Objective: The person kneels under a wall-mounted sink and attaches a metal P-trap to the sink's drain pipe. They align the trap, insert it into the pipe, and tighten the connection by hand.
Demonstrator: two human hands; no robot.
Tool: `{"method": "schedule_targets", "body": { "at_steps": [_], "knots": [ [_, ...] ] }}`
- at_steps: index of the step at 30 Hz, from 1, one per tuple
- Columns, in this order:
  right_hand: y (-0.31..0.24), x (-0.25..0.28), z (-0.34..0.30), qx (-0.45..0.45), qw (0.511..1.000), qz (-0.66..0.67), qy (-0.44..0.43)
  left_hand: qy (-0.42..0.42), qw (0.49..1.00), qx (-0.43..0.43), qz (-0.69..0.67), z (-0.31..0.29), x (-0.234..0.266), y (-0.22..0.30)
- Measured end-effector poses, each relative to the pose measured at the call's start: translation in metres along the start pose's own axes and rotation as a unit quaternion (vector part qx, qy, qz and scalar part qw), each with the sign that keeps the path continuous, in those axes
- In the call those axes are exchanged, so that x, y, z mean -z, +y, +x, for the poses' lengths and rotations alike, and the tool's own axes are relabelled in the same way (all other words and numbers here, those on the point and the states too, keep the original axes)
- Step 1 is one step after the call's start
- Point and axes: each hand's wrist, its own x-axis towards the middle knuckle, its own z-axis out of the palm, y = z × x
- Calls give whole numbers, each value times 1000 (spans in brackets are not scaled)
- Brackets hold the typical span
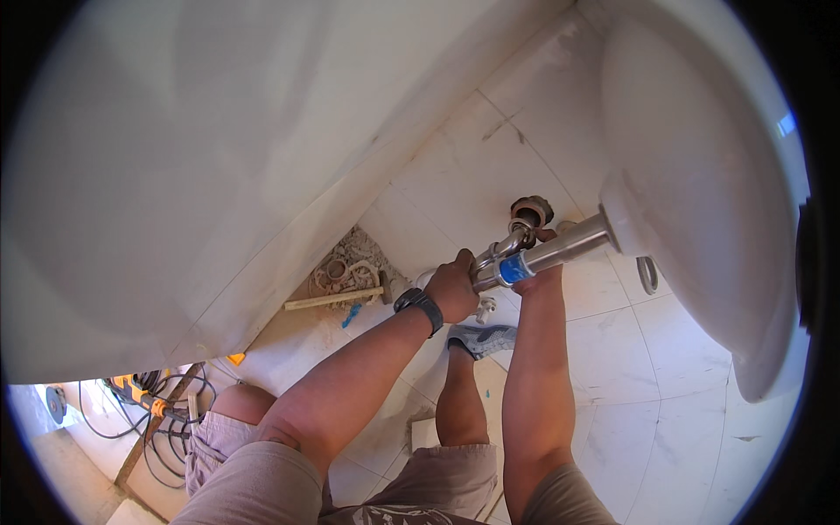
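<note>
A white washbasin (700, 175) hangs at the right, seen from its underside. From it a chrome drain pipe (567, 246) with a blue label slopes down to the left, where it meets a curved chrome trap (499, 248). My left hand (455, 287), with a black watch on the wrist, is closed around the trap's lower left end. Partly hidden behind the pipe, my right hand (544, 278) grips it near the blue label. The far end of the trap reaches a round, rough-edged opening (531, 211) in the tiled wall.
A small light-coloured valve (486, 307) sits below the trap. Broken rubble (360, 254) and a wooden strip (334, 299) lie in the left corner. An orange and black power tool (133, 386) with a tangled black cable (157, 451) rests at lower left. My grey shoe (483, 339) is on the floor.
</note>
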Motion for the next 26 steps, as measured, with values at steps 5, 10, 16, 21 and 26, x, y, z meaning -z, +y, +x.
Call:
{"method": "schedule_targets", "body": {
  "at_steps": [5, 10, 16, 21, 26],
  "knots": [
    [7, 2, -2, 5, 999, -52, 15, 4, 1000, -6, -8, 0, -1, -1],
    [13, 8, -5, 59, 998, -11, -25, -8, 1000, 0, -10, 1, -1, -3],
    [10, 12, 2, 72, 993, -97, -15, -15, 1000, 12, 10, 0, 3, 2],
    [17, 24, -24, 70, 987, -141, -25, -28, 999, 13, 13, 5, 2, -5],
    [31, 62, -77, 9, 960, -277, 31, -17, 990, 16, -143, 1, -8, -23]
  ]
}}
